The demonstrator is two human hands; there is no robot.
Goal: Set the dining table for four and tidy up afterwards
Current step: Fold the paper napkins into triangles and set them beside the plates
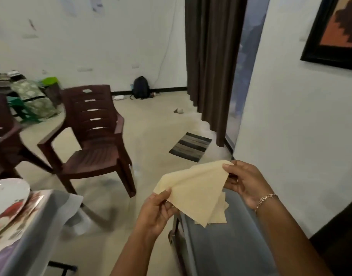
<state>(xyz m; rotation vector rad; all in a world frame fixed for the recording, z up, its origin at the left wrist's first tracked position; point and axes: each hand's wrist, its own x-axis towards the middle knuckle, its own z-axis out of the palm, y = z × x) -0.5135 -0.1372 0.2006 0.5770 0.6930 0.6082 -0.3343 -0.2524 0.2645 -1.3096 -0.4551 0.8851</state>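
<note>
A dark brown slatted plastic armchair (93, 136) stands on the pale floor. A black backpack (140, 87) leans against the far white wall. A grey striped mat (190, 146) lies near the long brown curtain (211, 66).

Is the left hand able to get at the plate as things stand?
Probably not yet: the left hand pinches the cream napkin, which the right hand also holds. Nothing visible lies between it and the plate, so releasing the napkin should free it.
</note>
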